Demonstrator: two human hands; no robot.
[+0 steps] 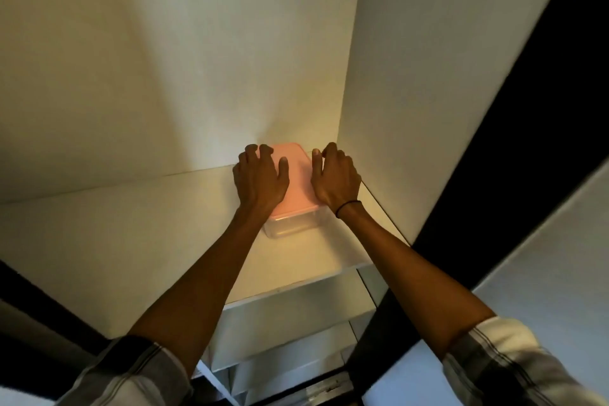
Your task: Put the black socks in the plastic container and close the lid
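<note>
Left hand [260,180] flat and spread on pink lid [296,181], right hand [334,176] curled at its right edge; clear container [290,226] at frame centre; probably light, stiff, slippery; best gripped by sides; socks unseen

A white shelf [131,234] is seen running from the left to a corner on the right, where a pale back wall [171,53] is met by a white side panel [438,69]. A warm yellowish light is cast over the far corner, while the left is left dimmer. Below the near edge of the shelf, lower white shelves [290,323] are visible. A dark band [514,148] is seen on the right, and beyond it another pale surface [560,267].
</note>
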